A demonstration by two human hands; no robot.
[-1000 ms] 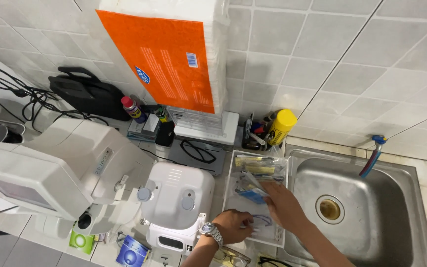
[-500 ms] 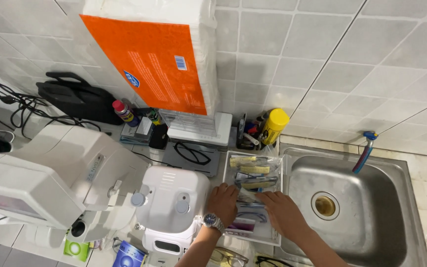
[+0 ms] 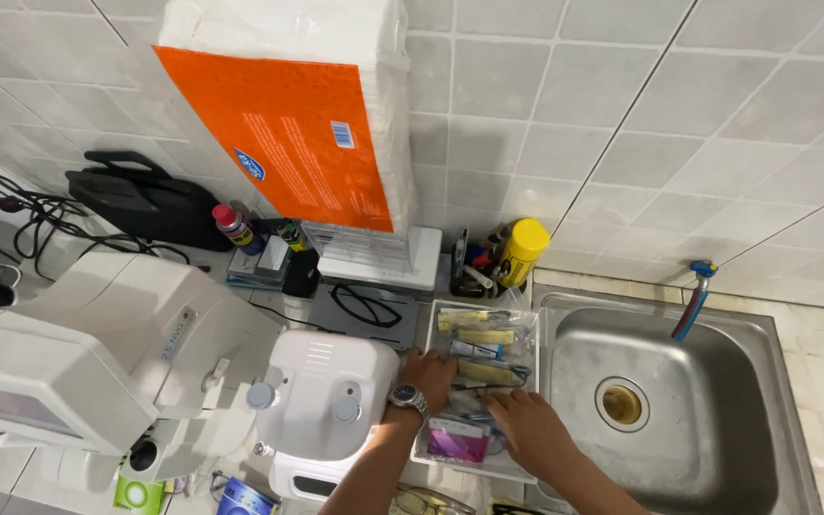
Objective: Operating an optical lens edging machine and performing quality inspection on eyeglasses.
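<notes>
A clear plastic tray (image 3: 538,329) sits left of the sink and holds several sealed pouches with yellowish tools and a pink packet (image 3: 456,441). My left hand (image 3: 429,375), with a wristwatch, rests on the tray's left side, its fingers on the pouches. My right hand (image 3: 525,426) lies inside the tray near its front, fingers spread over the pouches. Whether either hand grips a pouch is hidden by the fingers.
A steel sink (image 3: 679,410) with a blue-red tap (image 3: 693,300) lies to the right. A white machine (image 3: 326,396) stands left of the tray, a larger white device (image 3: 97,353) further left. A yellow can (image 3: 523,250), an orange-labelled paper pack (image 3: 298,124) and black cables (image 3: 40,215) line the tiled wall.
The view has tilted down and closer. Both hands have moved further up into the tray, the left onto the pouches at its left side.
</notes>
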